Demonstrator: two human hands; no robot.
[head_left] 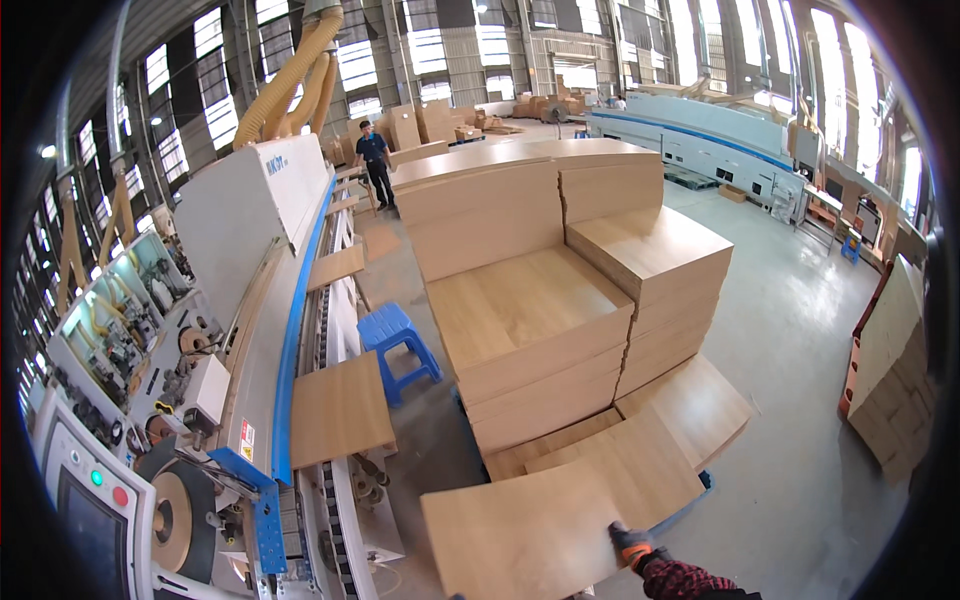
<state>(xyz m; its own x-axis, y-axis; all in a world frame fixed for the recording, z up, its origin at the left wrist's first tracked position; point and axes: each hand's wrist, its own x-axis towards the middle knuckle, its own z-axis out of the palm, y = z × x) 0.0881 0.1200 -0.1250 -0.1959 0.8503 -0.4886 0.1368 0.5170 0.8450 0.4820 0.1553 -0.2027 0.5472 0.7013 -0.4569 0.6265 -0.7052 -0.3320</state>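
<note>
My right hand [632,546], in a dark and orange glove, holds the right edge of a wood-grain board [525,530], with fingers lying on its top face. The board tilts at the near end of the stack. Under my left side of the board, a small dark patch at the bottom rim may be my left glove; its fingers are hidden. Behind the held board lie more loose panels [690,405] at the foot of the stacked boards [530,300]. Another panel [340,408] rests on the feed track of the long edge machine [250,200] at left.
A blue plastic stool [395,335] stands between machine and stack. The control panel [95,510] is at the lower left. A person [376,165] stands farther down the machine. Boards on a pallet [895,370] are at right, with another long machine [690,130] behind.
</note>
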